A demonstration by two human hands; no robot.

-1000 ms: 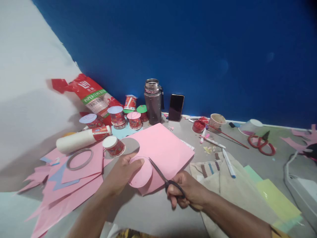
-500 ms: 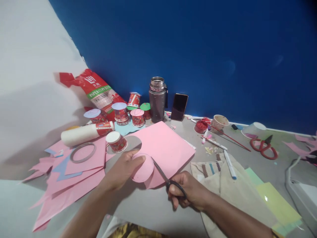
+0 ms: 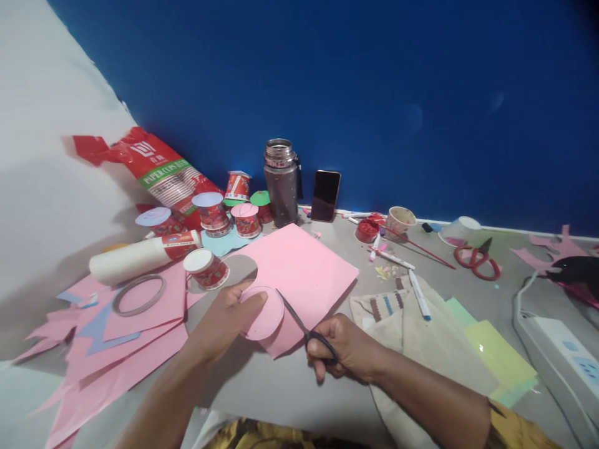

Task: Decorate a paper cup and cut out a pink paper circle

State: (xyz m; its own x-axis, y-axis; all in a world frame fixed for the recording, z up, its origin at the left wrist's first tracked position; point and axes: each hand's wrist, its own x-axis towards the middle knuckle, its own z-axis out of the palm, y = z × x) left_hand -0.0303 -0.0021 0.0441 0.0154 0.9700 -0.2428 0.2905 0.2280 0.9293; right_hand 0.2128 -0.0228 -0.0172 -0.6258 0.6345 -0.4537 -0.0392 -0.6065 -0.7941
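My left hand (image 3: 229, 321) pinches a pink paper circle (image 3: 264, 317), thumb on top, at the near left part of a larger pink paper sheet (image 3: 304, 268). A drawn line runs along the circle's rim. My right hand (image 3: 341, 346) grips black-handled scissors (image 3: 299, 321); their blades point up and left at the circle's right edge, over the sheet. Whether the blades are fully closed is hard to make out. Just beyond my left hand stands a red patterned paper cup (image 3: 208, 271) with a white top.
Pink paper scraps (image 3: 116, 362) and a tape roll (image 3: 139, 295) lie left. Behind are decorated cups (image 3: 210, 212), a steel flask (image 3: 281, 187) and a phone (image 3: 326, 195). Red-handled scissors (image 3: 477, 257), a marker (image 3: 420, 295), beige cloth (image 3: 421, 337) and a power strip (image 3: 566, 349) are right.
The whole view has shifted, so everything sits a little further left, and more of the power strip shows. Both hands keep nearly the same hold on the paper and scissors.
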